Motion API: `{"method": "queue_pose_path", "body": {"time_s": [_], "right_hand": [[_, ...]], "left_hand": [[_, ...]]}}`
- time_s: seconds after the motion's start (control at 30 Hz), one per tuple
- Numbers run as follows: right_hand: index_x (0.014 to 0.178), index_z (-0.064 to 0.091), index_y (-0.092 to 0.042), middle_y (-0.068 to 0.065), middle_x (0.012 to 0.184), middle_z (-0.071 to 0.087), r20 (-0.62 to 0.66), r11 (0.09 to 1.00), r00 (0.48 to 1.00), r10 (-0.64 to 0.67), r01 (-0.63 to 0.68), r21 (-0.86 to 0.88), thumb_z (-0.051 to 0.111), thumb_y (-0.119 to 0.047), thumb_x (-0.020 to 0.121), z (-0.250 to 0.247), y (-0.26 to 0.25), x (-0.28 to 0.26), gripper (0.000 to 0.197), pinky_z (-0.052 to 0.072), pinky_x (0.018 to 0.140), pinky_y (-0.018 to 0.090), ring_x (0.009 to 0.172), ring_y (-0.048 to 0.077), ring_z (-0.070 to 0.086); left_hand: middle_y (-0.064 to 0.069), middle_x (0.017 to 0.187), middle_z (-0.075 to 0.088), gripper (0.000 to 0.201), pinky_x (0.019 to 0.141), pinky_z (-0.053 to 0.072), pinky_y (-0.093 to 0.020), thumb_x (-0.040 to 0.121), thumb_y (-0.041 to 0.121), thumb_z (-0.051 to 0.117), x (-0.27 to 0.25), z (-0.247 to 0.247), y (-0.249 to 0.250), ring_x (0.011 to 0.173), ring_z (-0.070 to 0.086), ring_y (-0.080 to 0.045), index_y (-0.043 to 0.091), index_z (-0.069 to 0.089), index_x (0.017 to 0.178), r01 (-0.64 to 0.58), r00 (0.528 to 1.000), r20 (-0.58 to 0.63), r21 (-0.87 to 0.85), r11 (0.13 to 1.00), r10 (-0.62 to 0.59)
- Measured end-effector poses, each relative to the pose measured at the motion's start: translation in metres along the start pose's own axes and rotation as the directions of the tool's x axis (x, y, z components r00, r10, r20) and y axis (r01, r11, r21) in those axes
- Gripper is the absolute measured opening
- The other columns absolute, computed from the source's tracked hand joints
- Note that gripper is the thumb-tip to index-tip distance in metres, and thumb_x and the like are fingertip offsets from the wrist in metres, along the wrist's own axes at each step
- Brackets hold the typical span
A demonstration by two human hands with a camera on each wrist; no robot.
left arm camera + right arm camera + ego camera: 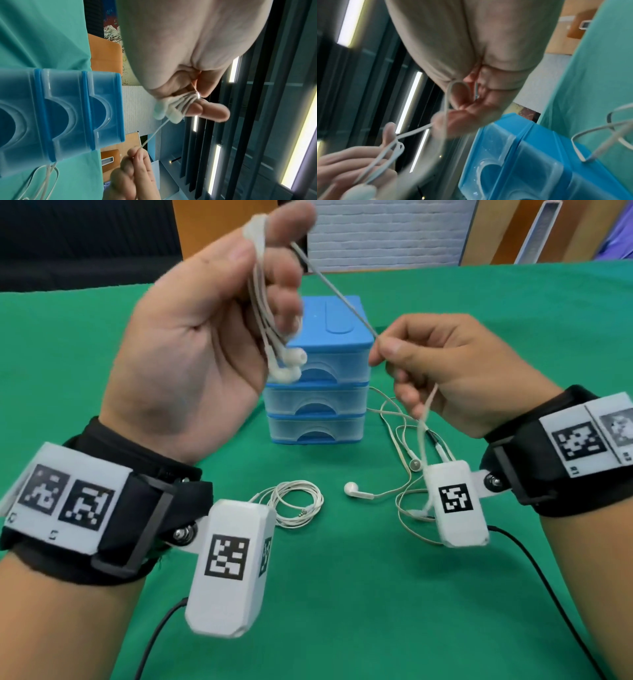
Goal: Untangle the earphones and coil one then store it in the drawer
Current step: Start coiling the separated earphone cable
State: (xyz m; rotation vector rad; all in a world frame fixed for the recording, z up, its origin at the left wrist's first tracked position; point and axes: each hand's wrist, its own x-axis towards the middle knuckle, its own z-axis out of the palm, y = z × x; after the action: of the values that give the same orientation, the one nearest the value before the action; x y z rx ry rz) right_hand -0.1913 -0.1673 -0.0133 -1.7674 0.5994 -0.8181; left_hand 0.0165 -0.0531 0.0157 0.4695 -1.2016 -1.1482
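Observation:
My left hand (270, 237) is raised palm up with a white earphone's cable (337, 296) wound round its fingers (197, 108); the thumb holds the loops. Its two earbuds (289, 362) hang below the fingers, also seen as earbuds (165, 113) in the left wrist view. A taut strand runs down to my right hand (378, 354), which pinches it between thumb and forefinger; the rest of the cable drops past that palm. The blue three-drawer unit (318, 392) stands behind the hands with all drawers closed.
On the green cloth (342, 594) lie a neatly coiled white earphone (298, 503) in front of the drawers and a loose, sprawling earphone (394, 460) to the right. Black camera leads (534, 573) trail from both wrists toward the near edge.

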Motion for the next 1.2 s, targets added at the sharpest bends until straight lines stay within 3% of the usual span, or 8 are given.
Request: {"method": "queue_pose_path", "body": {"time_s": [0.13, 0.23, 0.4, 0.5, 0.73, 0.9, 1.03, 1.2], "right_hand": [[0.099, 0.067, 0.0, 0.007, 0.057, 0.035, 0.291, 0.998, 0.957, 0.002, 0.018, -0.066, 0.054, -0.008, 0.098, 0.007, -0.008, -0.009, 0.015, 0.024, 0.037, 0.015, 0.037, 0.011, 0.031], [0.1, 0.066, 0.002, -0.002, 0.053, 0.031, 0.429, 0.99, 0.903, -0.004, 0.065, -0.128, 0.052, -0.009, 0.099, 0.012, -0.021, -0.012, 0.018, 0.019, 0.04, 0.02, 0.041, 0.014, 0.022], [0.087, 0.066, 0.002, -0.001, 0.052, 0.025, 0.402, 0.988, 0.909, -0.113, 0.146, -0.052, 0.054, -0.02, 0.095, 0.002, -0.044, -0.018, 0.026, 0.012, 0.042, 0.022, 0.042, 0.014, 0.015], [0.08, 0.061, 0.003, -0.006, 0.049, 0.03, 0.27, 0.982, 0.949, -0.16, 0.181, -0.055, 0.055, -0.023, 0.093, -0.006, -0.049, -0.017, 0.03, 0.008, 0.043, 0.024, 0.042, 0.013, 0.014], [0.077, 0.057, -0.008, -0.007, 0.049, 0.031, 0.069, 0.98, 0.982, -0.175, 0.18, -0.086, 0.055, -0.026, 0.097, 0.002, -0.034, -0.008, 0.027, 0.026, 0.038, 0.017, 0.041, 0.015, 0.021], [0.082, 0.055, -0.006, 0.005, 0.055, 0.018, 0.212, 0.993, 0.977, -0.031, 0.054, -0.104, 0.048, -0.024, 0.102, 0.015, -0.024, -0.009, 0.028, 0.016, 0.041, 0.014, 0.044, 0.012, 0.014], [0.083, 0.062, -0.005, -0.001, 0.05, 0.03, 0.337, 0.923, 0.941, -0.033, 0.158, -0.352, 0.047, -0.02, 0.105, 0.025, -0.029, -0.011, 0.031, 0.024, 0.041, 0.017, 0.043, 0.009, 0.024], [0.082, 0.066, 0.001, -0.016, 0.043, 0.038, 0.393, 0.863, 0.914, -0.103, 0.279, -0.421, 0.048, -0.011, 0.105, 0.022, -0.046, -0.017, 0.032, 0.032, 0.049, 0.009, 0.041, 0.001, 0.036]], "left_hand": [[-0.008, 0.115, 0.072, 0.036, 0.091, 0.051, -0.024, 0.108, 0.006, 0.027, 0.003, 0.0, -0.006, 0.108, 0.069, -0.015, -0.006, 0.038, 0.14, -0.099, 0.99, -0.098, 0.055, 0.994, 0.104], [-0.015, 0.124, 0.069, 0.037, 0.094, 0.05, -0.029, 0.107, 0.003, 0.031, 0.004, 0.002, -0.016, 0.116, 0.067, -0.022, -0.004, 0.035, 0.143, -0.056, 0.983, -0.152, 0.275, 0.96, 0.101], [-0.012, 0.104, 0.071, 0.034, 0.09, 0.053, -0.027, 0.107, 0.004, 0.035, -0.002, 0.009, -0.025, 0.093, 0.071, -0.013, 0.003, 0.044, 0.14, 0.019, 1.0, -0.013, 0.64, 0.768, -0.014], [-0.011, 0.08, 0.065, 0.027, 0.07, 0.049, -0.025, 0.107, 0.007, 0.036, -0.004, 0.015, -0.023, 0.067, 0.058, -0.017, -0.003, 0.059, 0.117, 0.019, 0.987, 0.096, 0.736, 0.676, -0.132], [0.003, 0.054, 0.043, 0.032, 0.052, 0.018, -0.034, 0.106, 0.014, 0.037, -0.003, 0.019, -0.018, 0.051, 0.026, -0.019, 0.0, 0.065, 0.106, 0.023, 0.997, 0.053, 0.51, 0.86, -0.057], [-0.002, 0.089, 0.075, 0.03, 0.072, 0.051, -0.018, 0.105, 0.007, 0.037, 0.001, 0.012, -0.015, 0.077, 0.069, -0.009, -0.003, 0.054, 0.128, -0.027, 0.995, -0.092, 0.235, 0.972, 0.05], [-0.015, 0.123, 0.07, 0.035, 0.089, 0.053, -0.024, 0.105, 0.003, 0.041, 0.002, 0.008, -0.018, 0.114, 0.068, -0.02, -0.005, 0.044, 0.139, -0.048, 0.975, -0.201, 0.233, 0.971, 0.096], [-0.011, 0.11, 0.073, 0.034, 0.092, 0.05, -0.022, 0.106, 0.003, 0.038, 0.0, 0.005, -0.022, 0.103, 0.071, -0.014, 0.0, 0.044, 0.14, -0.007, 0.991, -0.101, 0.611, 0.791, 0.087]]}}
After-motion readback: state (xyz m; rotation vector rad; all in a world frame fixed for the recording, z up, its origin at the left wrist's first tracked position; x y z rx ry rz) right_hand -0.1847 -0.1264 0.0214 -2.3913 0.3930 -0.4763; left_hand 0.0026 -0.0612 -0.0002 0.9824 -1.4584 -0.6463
